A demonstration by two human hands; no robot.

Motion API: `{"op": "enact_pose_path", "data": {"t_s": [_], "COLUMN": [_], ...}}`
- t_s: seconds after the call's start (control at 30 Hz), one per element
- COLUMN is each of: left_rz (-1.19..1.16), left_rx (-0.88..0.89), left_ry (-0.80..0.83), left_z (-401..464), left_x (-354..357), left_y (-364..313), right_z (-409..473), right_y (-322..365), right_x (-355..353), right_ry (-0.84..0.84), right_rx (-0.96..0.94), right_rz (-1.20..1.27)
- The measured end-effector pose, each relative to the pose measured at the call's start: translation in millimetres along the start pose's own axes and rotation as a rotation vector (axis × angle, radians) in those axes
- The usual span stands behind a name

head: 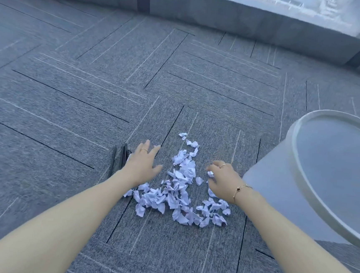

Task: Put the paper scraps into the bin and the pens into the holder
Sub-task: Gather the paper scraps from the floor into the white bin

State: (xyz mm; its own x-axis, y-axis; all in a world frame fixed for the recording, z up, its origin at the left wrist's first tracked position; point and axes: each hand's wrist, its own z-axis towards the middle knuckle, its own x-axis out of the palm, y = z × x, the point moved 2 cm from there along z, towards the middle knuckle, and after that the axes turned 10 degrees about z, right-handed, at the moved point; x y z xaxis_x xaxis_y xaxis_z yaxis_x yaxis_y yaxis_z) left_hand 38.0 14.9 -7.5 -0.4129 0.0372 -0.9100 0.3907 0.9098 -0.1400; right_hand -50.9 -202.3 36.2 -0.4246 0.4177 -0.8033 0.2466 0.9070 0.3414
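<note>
- Both forearms reach in from 6 o'clock over grey carpet.
- Scraps: small crumpled white bits, heaped between the hands.
- Right hand, at the heap's 3 o'clock, pinches one scrap in curled fingers.
- Left hand, at 9 o'clock, is spread flat.
- Dark pens lie just left of it.
- White bin stands at 3 o'clock.

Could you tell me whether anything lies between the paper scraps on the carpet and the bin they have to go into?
Nothing visible does. The paper scraps lie on bare carpet just left of the bin, whose top is open.
</note>
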Motion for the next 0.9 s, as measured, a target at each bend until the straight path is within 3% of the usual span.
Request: {"op": "enact_pose_path", "data": {"t_s": [0.2, 0.37, 0.5, 0.9], "left_rz": [-0.057, -0.016, 0.13, 0.229], "left_rx": [-0.042, 0.143, 0.248, 0.379], "left_ry": [-0.108, -0.103, -0.048, -0.004], "left_z": [35, 79, 103, 72], "left_x": [13, 9, 8, 46], "left_y": [-17, -45, -65, -55], "right_z": [19, 34, 38, 16], "right_y": [-29, -50, -58, -26], "right_x": [26, 35, 42, 70], "right_ry": [-0.075, -0.203, -0.19, -0.133], "right_rx": [0.166, 0.232, 0.269, 0.061], "right_rz": [0.08, 0.098, 0.123, 0.091]}}
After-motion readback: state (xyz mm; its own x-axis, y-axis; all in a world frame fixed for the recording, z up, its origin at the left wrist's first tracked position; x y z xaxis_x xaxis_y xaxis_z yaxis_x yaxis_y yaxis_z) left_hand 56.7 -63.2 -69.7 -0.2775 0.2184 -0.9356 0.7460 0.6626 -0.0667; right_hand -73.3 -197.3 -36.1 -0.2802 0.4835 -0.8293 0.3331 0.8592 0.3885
